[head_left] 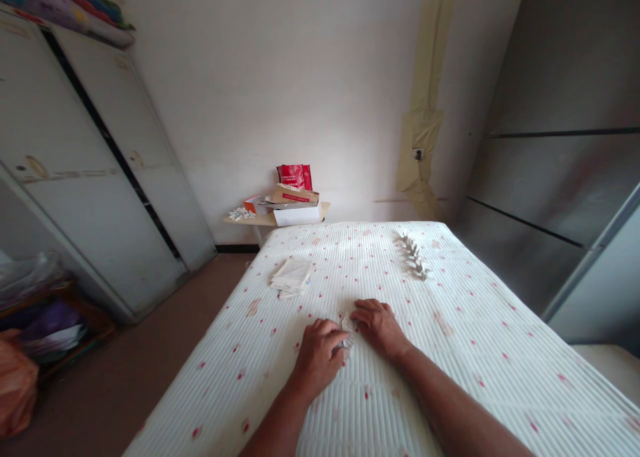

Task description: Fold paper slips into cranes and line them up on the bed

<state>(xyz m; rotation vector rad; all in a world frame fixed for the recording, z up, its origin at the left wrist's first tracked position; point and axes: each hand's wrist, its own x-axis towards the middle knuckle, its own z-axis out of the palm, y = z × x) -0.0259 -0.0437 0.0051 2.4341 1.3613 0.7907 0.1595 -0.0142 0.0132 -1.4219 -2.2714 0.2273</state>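
Note:
Near the middle of the white, red-dotted quilted surface, a small piece of folded paper (pixel 347 325) lies between my two hands. My left hand (pixel 320 353) has its fingers curled over the paper's left and lower side. On the other side, my right hand (pixel 379 323) touches the paper's upper right edge with its fingertips, the fingers bent and pressed together. A stack of printed paper sheets (pixel 293 275) lies farther forward on the left. Several small folded paper shapes (pixel 414 257) stand in a row toward the far right. The paper's exact shape is partly hidden by my fingers.
Beyond the far edge of the quilted surface (pixel 350 243), a small table (pixel 265 219) holds a white box (pixel 299 215), a red bag (pixel 295 176) and white folded pieces (pixel 241 213). Cabinets (pixel 100 163) stand at the left, grey panels (pixel 550 177) at the right.

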